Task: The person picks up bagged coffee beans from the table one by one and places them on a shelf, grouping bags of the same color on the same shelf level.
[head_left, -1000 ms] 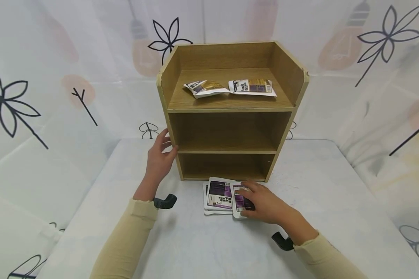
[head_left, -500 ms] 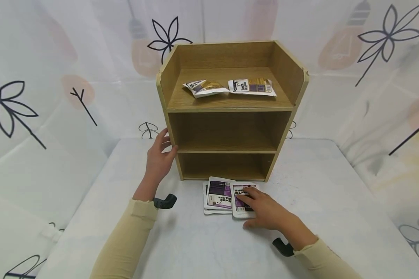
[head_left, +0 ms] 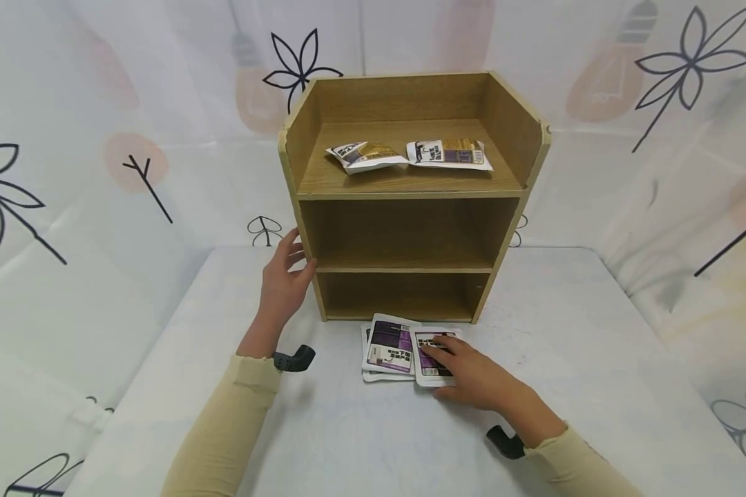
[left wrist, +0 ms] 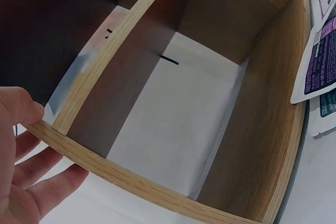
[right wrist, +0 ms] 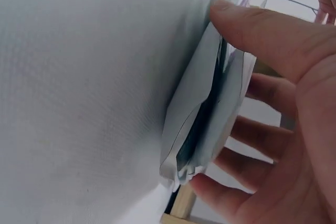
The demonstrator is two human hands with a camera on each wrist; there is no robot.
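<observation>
Double pick: possible; right packet (head_left: pixel 428 371) looks layered against the left packets (head_left: pixel 389 345), so a pinch might bring two.
Packet place: on the surface (head_left: pixel 348 428), six o'clock of the shelf unit (head_left: pixel 404 195).
Right hand (head_left: pixel 472 375): grip loosely spread, fingers over right packet.
Left hand (head_left: pixel 284 279): grip wrapped round shelf unit's side wall, eight o'clock.

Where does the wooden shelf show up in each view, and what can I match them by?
Head: the wooden shelf stands upper centre.
Left wrist: the wooden shelf fills most of the frame, the left hand gripping its edge at left.
Right wrist: partly hidden, the wooden shelf shows a light edge at bottom centre.
Shared landmark: the purple-labelled pouches by the shelf's base.
</observation>
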